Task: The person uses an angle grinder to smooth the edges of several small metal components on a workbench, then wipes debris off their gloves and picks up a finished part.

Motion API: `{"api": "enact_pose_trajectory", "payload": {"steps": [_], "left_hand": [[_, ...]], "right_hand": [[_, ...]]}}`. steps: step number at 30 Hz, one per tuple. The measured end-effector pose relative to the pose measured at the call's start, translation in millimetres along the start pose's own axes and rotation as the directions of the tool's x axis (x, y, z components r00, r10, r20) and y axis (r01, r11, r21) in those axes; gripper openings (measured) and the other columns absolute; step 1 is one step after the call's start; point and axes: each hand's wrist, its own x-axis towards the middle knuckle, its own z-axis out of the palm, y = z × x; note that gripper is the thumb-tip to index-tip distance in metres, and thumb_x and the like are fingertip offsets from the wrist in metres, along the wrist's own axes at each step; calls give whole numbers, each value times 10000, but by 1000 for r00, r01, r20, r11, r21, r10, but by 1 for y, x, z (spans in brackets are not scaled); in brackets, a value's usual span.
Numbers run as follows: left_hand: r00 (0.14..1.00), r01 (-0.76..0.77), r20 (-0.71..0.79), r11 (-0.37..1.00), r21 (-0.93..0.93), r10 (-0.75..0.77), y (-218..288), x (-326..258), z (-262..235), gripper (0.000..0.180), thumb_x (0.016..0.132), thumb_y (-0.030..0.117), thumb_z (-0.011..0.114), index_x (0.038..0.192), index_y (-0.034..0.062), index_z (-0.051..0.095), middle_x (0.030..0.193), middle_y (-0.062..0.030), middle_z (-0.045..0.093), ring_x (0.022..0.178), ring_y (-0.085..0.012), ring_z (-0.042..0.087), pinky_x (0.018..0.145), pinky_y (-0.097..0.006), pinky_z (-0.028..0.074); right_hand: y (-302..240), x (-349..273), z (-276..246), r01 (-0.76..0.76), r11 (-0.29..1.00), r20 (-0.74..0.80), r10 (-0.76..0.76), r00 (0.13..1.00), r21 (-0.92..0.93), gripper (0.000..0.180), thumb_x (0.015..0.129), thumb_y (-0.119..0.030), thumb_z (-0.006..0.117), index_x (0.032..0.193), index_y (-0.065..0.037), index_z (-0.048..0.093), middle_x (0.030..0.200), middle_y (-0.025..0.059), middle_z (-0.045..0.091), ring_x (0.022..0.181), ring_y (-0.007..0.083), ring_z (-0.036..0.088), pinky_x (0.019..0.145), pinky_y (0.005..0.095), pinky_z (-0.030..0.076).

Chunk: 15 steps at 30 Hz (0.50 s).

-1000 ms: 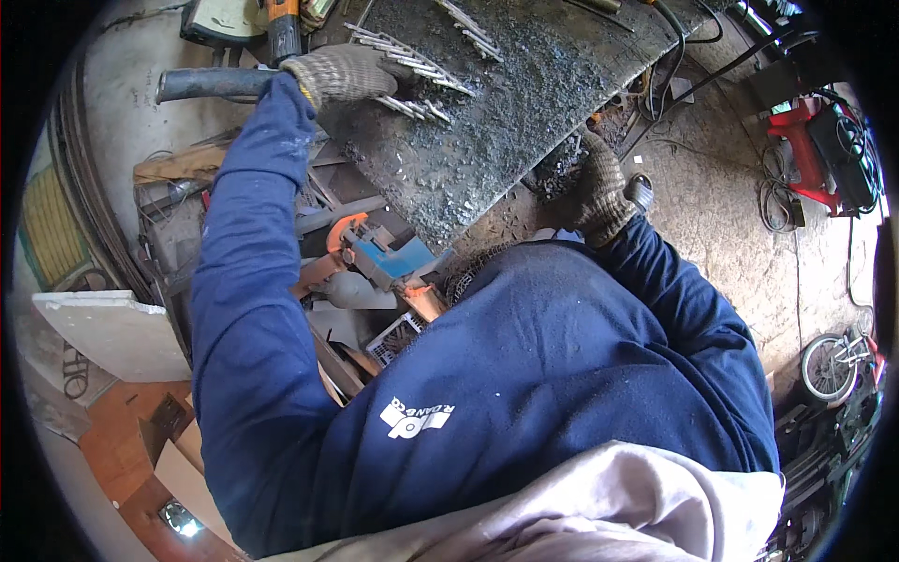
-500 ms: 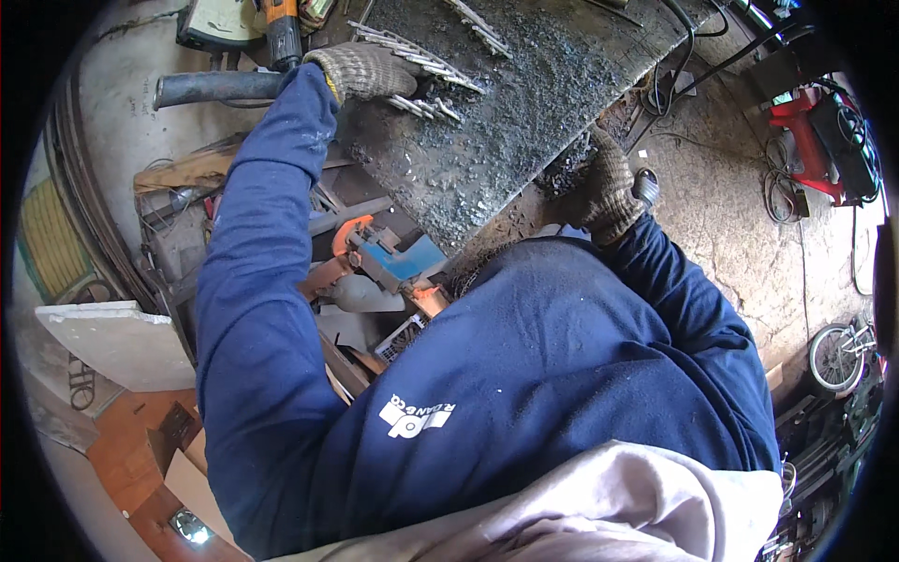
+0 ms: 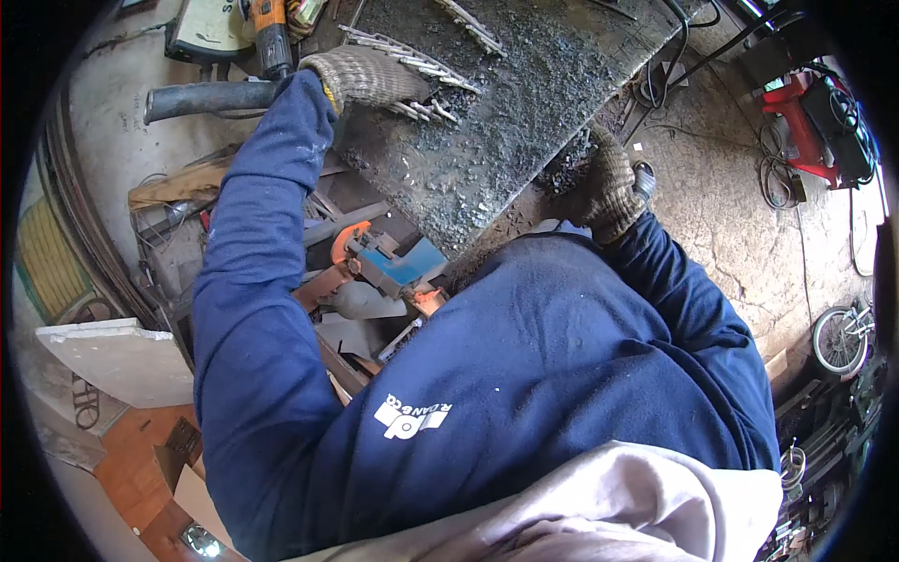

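Note:
My left hand [image 3: 370,77], in a knitted grey-brown work glove, reaches over a dark metal plate [image 3: 426,183]. Its fingers appear stretched out low over the surface, between two thin pale jagged metal strips; the longer strip [image 3: 426,66] runs along its far side. A shorter strip [image 3: 421,110] pokes out from under the hand. Coarse dark grit [image 3: 524,103] covers much of the plate. My right hand [image 3: 604,187], gloved alike, is down beside the plate's right edge, next to a dark heap of grit [image 3: 569,169]. Shadow hides its fingers and whatever they may hold.
An orange-and-black power tool [image 3: 272,33] and a dark pipe [image 3: 211,98] lie left of the plate. Below its near corner are a blue-and-orange tool [image 3: 398,262] and scrap. Black cables [image 3: 679,66] hang at the right; a red-and-black machine [image 3: 810,131] stands on the floor.
My left hand has slid slightly right and nearer along the plate, between the strips. The strips stay in place. My right hand has barely moved. The view has shifted a little.

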Motion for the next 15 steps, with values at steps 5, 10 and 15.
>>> {"api": "enact_pose_trajectory", "payload": {"steps": [5, 10, 15], "left_hand": [[1000, 7, -24, 1000, -29, -7, 17, -2, -13, 356, 1016, 285, 534, 1359, 255, 623, 1336, -69, 655, 1185, -304, 646, 990, -423, 536], [966, -135, -233, 986, -100, 109, 5, -24, 4, 388, 996, 172, 559, 1379, 197, 608, 1375, -54, 631, 1202, -287, 637, 1012, -399, 531], [978, 79, -185, 990, -118, -100, -1, -17, 6, 346, 1003, 171, 516, 1331, 185, 626, 1280, -115, 676, 1137, -320, 668, 969, -414, 557]], "right_hand": [[-1, 7, -11, 3, 1000, 61, -5, 998, 26, 283, 1022, -256, 543, 1181, -51, 656, 1130, 121, 723, 1004, 276, 722, 917, 449, 610], [1, 6, -8, -6, 1000, 56, 6, 998, -7, 349, 1027, -301, 508, 1180, -47, 691, 1138, 140, 733, 1019, 286, 714, 946, 465, 579], [-2, 10, -19, 0, 1000, 85, -1, 996, 9, 340, 1023, -301, 528, 1179, -45, 688, 1137, 138, 731, 1028, 288, 709, 947, 465, 579]]}}
